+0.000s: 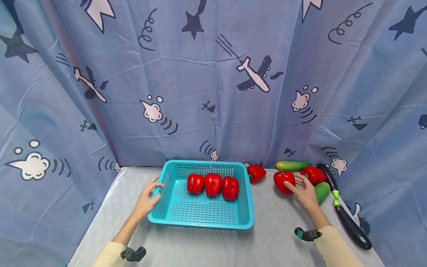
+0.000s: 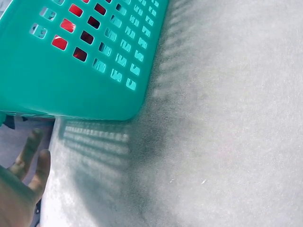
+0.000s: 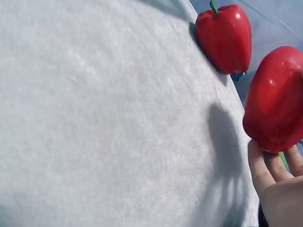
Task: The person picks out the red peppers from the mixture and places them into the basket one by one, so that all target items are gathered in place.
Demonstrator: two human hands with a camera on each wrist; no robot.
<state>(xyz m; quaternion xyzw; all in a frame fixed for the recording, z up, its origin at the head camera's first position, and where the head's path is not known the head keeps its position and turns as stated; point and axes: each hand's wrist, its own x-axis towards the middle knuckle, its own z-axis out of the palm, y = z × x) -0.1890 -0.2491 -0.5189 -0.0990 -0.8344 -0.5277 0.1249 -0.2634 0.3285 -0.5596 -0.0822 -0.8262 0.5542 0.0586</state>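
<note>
My right hand (image 1: 305, 192) grips a red bell pepper (image 1: 284, 182), thumb on its near side. In the right wrist view this pepper (image 3: 277, 101) hangs over its own shadow on the table, with fingers under its lower end. My left hand (image 1: 148, 197) is at the left rim of a turquoise basket (image 1: 200, 224), fingers spread and reaching toward the edge. The left wrist view has those fingers (image 2: 41, 172) extended below the basket's corner. Three red bell peppers (image 1: 212, 184) lie in a row inside the basket, toward its back right.
Another red bell pepper (image 1: 256, 173) lies just right of the basket. Beyond my right hand are one more red pepper (image 1: 313, 175), a yellow-green cucumber-like vegetable (image 1: 293, 165), a green one (image 1: 321, 192) and two eggplants (image 1: 351, 227). A patterned blue curtain (image 1: 213, 81) borders the table.
</note>
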